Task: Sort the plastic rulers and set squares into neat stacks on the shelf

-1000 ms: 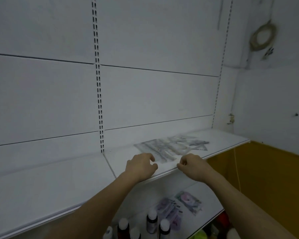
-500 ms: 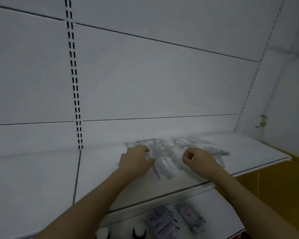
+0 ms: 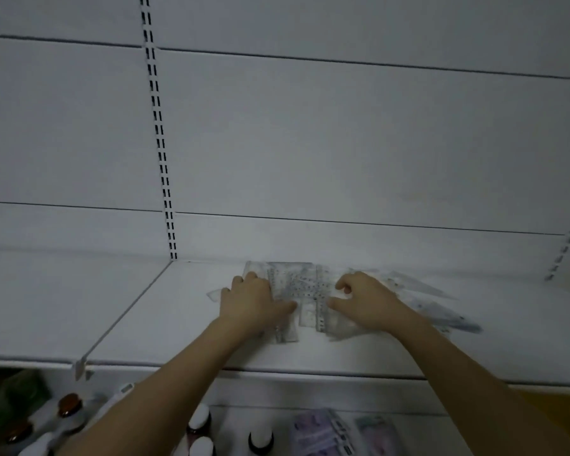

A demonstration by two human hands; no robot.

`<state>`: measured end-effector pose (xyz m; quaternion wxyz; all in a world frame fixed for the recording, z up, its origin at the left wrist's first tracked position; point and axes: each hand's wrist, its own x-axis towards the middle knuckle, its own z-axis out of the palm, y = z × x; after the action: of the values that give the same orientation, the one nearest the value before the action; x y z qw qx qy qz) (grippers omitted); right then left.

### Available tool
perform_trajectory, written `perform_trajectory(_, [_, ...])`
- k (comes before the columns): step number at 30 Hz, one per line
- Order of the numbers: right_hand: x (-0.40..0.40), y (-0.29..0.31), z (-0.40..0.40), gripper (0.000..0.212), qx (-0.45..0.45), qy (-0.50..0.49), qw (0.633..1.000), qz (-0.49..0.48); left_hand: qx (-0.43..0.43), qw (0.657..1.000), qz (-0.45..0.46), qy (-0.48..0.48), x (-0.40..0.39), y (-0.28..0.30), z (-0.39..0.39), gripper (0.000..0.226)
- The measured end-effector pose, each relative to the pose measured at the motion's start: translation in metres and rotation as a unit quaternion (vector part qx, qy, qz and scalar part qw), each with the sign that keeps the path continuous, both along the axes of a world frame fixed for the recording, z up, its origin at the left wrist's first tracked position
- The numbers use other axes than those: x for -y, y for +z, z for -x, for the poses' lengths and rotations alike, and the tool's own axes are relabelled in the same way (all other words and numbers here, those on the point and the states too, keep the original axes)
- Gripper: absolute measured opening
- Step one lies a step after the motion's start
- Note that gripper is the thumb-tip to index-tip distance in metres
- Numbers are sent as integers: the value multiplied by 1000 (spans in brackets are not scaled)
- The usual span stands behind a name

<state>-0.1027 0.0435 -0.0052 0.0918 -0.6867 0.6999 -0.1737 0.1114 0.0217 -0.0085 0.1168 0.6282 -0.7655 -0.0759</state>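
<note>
Fingers [image 3: 249,281] of the left hand [image 3: 254,302] press flat on the rulers [image 3: 298,287] — right hand [image 3: 364,299] beside it, fingers curled, perhaps gripping them — mid-shelf [image 3: 178,324].

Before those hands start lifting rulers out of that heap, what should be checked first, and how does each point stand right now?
1. Both hands on the pile: ok. The left hand and right hand rest on the clear rulers and set squares.
2. Firm grip on one piece: cannot tell; the fingers look loosely curled.
3. Pieces sorted by type: not ok. They overlap in one loose heap, some fanning out to the right.
4. Free room for a stack: ok. The shelf is bare left of the pile.
5. Pile clear of the front edge: ok.
</note>
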Motion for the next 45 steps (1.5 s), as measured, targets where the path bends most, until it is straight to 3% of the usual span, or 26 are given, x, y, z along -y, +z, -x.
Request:
perform_trajectory(4, [2, -3, 1, 65, -38, 42, 998, -22, -8, 999, 4, 52, -6, -1, 12, 54])
perform_trajectory(11, [3, -4, 5, 31, 75, 37, 996, -16, -134, 982, -36, 125, 1, 3, 13, 12])
perform_trajectory(14, [1, -1, 6, 34, 80, 22, 996, -18, -165, 976, -48, 136, 5, 6, 13, 12])
perform_trajectory(17, [0, 4, 6, 45, 45, 11, 999, -28, -121, 983, -17, 140, 6, 4, 14, 12])
perform_trajectory(21, [2, 7, 6, 44, 17, 12, 999, -38, -88, 989, 44, 113, -1, 2, 19, 19])
perform_trajectory(25, [6, 16, 9, 45, 30, -4, 997, -76, -207, 972, 62, 91, -1, 5, 14, 48])
perform_trajectory(29, [11, 18, 14, 34, 86, -15, 989, -118, -280, 955, 72, 65, -4, 11, 9, 41])
perform_trajectory(32, [12, 19, 17, 23, 123, -26, 986, -106, -339, 939, 46, 37, -4, 11, 6, 36])
perform_trajectory(35, [12, 17, 22, 25, 145, -44, 983, -103, -396, 917, 19, 29, -4, 13, 5, 33])
perform_trajectory(39, [14, 18, 28, 8, 206, -49, 975, -60, -478, 877, -33, 29, -10, 18, 6, 31])
perform_trajectory(45, [5, 33, 27, 23, 354, -7, 935, 29, -533, 844, -62, 17, -16, 24, 7, 28])
